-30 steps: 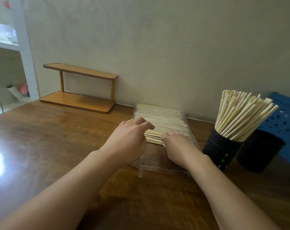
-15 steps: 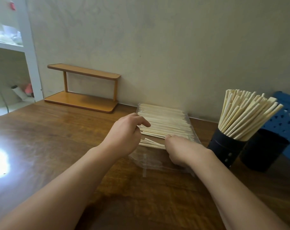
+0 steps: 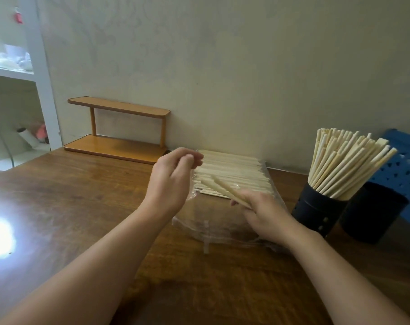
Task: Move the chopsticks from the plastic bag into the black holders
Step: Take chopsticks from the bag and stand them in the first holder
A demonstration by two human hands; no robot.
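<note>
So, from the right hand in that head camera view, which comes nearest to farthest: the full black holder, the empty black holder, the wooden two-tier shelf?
Measured from the right hand, which holds a few chopsticks:
1. Black cylindrical holder packed with pale chopsticks, just to its right.
2. Empty black cylindrical holder, further right, beside the first.
3. Orange-brown wooden two-tier shelf, far left against the wall.

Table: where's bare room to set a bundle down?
Bare wood left of the plastic bag, in front of the wooden rack, and along the near edge between the forearms. Crowded on the right: bag, full holder, second holder, blue crate.
</note>
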